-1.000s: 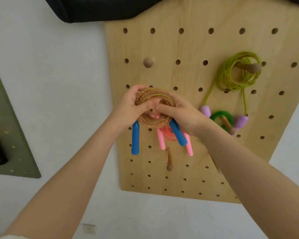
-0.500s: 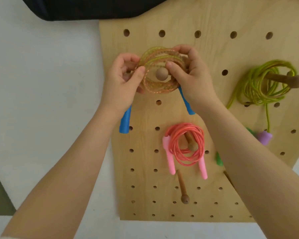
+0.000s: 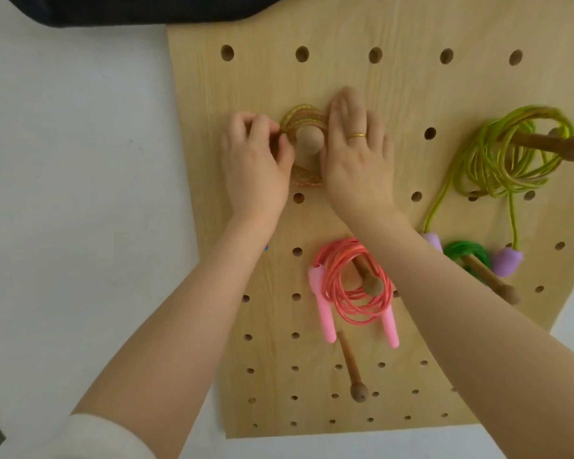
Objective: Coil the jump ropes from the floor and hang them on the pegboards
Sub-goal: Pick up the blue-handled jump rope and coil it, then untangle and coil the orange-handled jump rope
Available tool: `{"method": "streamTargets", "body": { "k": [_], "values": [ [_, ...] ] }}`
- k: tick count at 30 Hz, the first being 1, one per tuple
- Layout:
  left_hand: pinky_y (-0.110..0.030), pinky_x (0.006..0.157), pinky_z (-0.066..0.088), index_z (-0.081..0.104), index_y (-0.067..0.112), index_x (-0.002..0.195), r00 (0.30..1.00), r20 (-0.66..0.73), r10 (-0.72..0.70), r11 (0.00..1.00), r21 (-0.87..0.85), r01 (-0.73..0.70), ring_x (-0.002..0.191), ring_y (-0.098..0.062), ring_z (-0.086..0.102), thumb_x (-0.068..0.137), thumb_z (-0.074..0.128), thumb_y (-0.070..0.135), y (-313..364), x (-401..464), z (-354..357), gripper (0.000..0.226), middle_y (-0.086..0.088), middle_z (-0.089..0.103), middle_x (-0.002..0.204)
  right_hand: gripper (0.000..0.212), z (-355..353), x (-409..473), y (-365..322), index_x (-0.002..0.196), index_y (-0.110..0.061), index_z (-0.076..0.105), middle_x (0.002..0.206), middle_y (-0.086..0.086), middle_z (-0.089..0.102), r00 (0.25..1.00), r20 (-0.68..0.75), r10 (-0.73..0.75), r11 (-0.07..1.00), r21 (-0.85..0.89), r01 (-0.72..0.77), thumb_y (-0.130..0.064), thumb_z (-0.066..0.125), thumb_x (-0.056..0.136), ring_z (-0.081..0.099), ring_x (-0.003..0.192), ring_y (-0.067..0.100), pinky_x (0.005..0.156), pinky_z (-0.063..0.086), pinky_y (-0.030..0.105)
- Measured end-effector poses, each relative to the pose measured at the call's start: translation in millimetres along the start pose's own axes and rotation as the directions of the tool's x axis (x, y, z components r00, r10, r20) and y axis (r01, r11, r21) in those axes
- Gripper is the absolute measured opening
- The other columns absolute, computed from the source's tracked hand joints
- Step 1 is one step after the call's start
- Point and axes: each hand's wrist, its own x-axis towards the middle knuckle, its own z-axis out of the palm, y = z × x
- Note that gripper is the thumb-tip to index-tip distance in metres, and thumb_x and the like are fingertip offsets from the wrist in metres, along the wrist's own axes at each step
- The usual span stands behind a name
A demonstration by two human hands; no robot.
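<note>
Home or playroom wall, wooden pegboard (image 3: 411, 94), hung jump ropes (image 3: 352, 283)

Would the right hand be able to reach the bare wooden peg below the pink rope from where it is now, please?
Probably yes. The right hand lies flat with straight fingers beside the orange coil, gripping nothing, and the bare peg juts free below the pink rope, with nothing hung on it.

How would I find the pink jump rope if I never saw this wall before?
Look at the wooden pegboard on the white wall, below the two hands. The pink jump rope hangs coiled on a wooden peg near the board's middle. It is the only rope with pink handles, and they dangle straight down.
</note>
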Motion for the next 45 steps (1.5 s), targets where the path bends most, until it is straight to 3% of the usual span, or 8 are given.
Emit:
{"method": "streamTargets", "body": {
  "k": [4, 10, 14, 20, 25, 28, 34, 45],
  "values": [
    [-0.030, 0.063, 0.038, 0.060, 0.004, 0.096, 0.999, 0.030, 0.022, 0.999, 0.049, -0.024, 0.095, -0.029, 0.054, 0.087, 0.055, 0.013, 4, -1, 2, 0.014, -0.015, 0.055, 0.106, 0.060, -2, 1, -11, 0.149, -0.025, -0.004, 0.158, 0.006, -0.004, 0.977, 0.215, -0.009, 0.997, 0.075, -0.007, -0.025, 0.030, 0.099, 0.008, 0.143, 0.034, 0.111, 0.018, 0.045],
    [-0.042, 0.093, 0.042, 0.041, 0.010, 0.139, 0.976, 0.218, 0.023, 0.987, 0.152, -0.057, 0.116, -0.033, 0.047, 0.094, 0.031, 0.027, 6, -30, -17, 0.049, -0.015, 0.047, 0.134, 0.063, -19, -20, -22, 0.149, -0.012, -0.007, 0.158, 0.003, -0.010, 0.923, 0.385, -0.007, 0.984, 0.169, -0.063, -0.034, 0.025, 0.099, -0.003, 0.145, 0.022, 0.117, -0.002, 0.047],
    [-0.045, 0.111, 0.019, 0.010, 0.010, 0.149, 0.953, 0.301, -0.029, 0.990, 0.141, -0.015, 0.139, -0.033, 0.022, 0.095, 0.033, 0.036, 13, -50, -29, 0.064, -0.012, 0.021, 0.154, 0.065, -34, -41, -11, 0.150, -0.012, -0.001, 0.159, 0.005, -0.005, 0.929, 0.370, -0.029, 0.961, 0.264, -0.076, -0.036, 0.032, 0.098, 0.004, 0.145, 0.022, 0.118, 0.003, 0.045],
    [-0.041, 0.113, 0.016, 0.019, 0.004, 0.146, 0.958, 0.286, 0.032, 0.997, 0.053, -0.049, 0.141, -0.033, 0.017, 0.091, 0.047, 0.027, 30, -82, -44, 0.067, -0.018, 0.014, 0.154, 0.060, -59, -81, 12, 0.145, -0.008, 0.027, 0.155, 0.013, 0.019, 0.963, 0.241, -0.120, 0.915, 0.403, 0.013, -0.016, 0.049, 0.089, 0.024, 0.140, 0.030, 0.113, 0.022, 0.040],
    [-0.037, 0.106, 0.025, 0.044, 0.002, 0.131, 0.936, 0.342, 0.081, 0.997, -0.039, -0.072, 0.131, -0.025, 0.031, 0.084, 0.052, 0.013, 42, -173, -50, 0.050, -0.018, 0.034, 0.144, 0.033, -85, -146, 56, 0.103, -0.004, 0.061, 0.106, 0.013, 0.063, 0.856, 0.279, -0.436, 0.826, 0.502, 0.257, -0.019, 0.037, 0.087, 0.060, 0.086, 0.031, 0.066, 0.052, 0.041],
    [-0.039, 0.102, 0.029, 0.050, 0.001, 0.124, 0.836, 0.547, 0.036, 0.998, 0.018, -0.055, 0.125, -0.030, 0.040, 0.079, 0.045, 0.019, 50, -235, -49, 0.048, -0.017, 0.042, 0.138, 0.035, -100, -197, 91, 0.094, -0.006, 0.064, 0.085, 0.009, 0.065, 0.748, 0.471, -0.468, 0.839, 0.501, 0.211, -0.019, 0.034, 0.083, 0.061, 0.066, 0.030, 0.044, 0.045, 0.030],
    [-0.038, 0.108, 0.027, 0.041, 0.003, 0.134, 0.477, 0.815, -0.330, 0.944, 0.291, 0.156, 0.131, -0.029, 0.033, 0.092, 0.049, 0.012, 90, -368, -49, 0.044, -0.012, 0.043, 0.139, 0.027, -126, -310, 174, 0.110, -0.012, 0.057, 0.107, 0.003, 0.061, 0.429, 0.801, -0.417, 0.891, 0.454, 0.017, -0.013, 0.036, 0.094, 0.057, 0.091, 0.026, 0.069, 0.048, 0.035],
    [-0.034, 0.089, 0.039, 0.055, 0.004, 0.110, -0.057, 0.687, -0.724, 0.601, 0.670, 0.436, 0.105, -0.028, 0.051, 0.088, 0.049, 0.005, 153, -603, -80, 0.023, -0.015, 0.056, 0.109, 0.029, -153, -557, 260, 0.110, -0.010, 0.060, 0.113, 0.009, 0.059, -0.165, 0.928, -0.336, 0.918, 0.283, -0.276, -0.014, 0.034, 0.096, 0.053, 0.107, 0.028, 0.089, 0.043, 0.038]
  ]
}}
